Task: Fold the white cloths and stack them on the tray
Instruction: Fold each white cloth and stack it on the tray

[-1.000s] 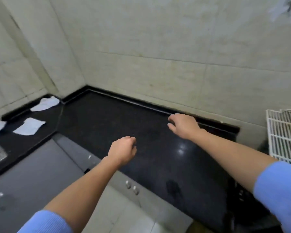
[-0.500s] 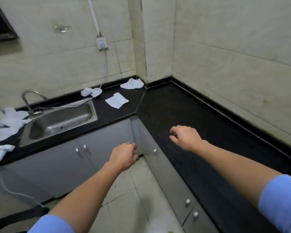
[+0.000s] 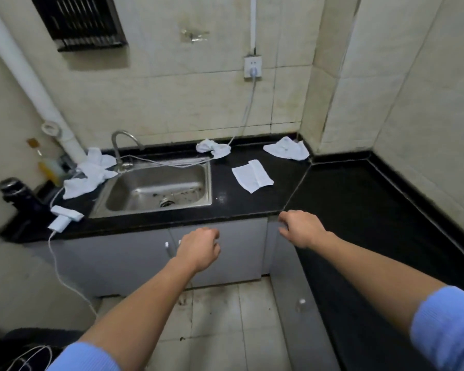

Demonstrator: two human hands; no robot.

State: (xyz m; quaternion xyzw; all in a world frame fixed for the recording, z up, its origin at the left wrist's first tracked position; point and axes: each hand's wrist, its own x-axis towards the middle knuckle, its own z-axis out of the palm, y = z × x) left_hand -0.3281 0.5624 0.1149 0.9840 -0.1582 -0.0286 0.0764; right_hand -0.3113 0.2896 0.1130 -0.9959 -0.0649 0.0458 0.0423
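We see a long black counter [image 3: 252, 207] with a shiny sink [image 3: 156, 190] in it. White cloths lie on the counter: a crumpled pile [image 3: 87, 174] left of the sink, one flat cloth [image 3: 253, 176] to its right, two more by the wall. Our left hand [image 3: 198, 249] and right hand [image 3: 302, 228] hang before the counter, fingers curled loosely, holding nothing.

Both forearms are bare from wrist to elbow — light blue ribbed-knit sleeves, left sleeve [image 3: 83, 357] and right sleeve [image 3: 447, 328], pushed up — no rings showing.
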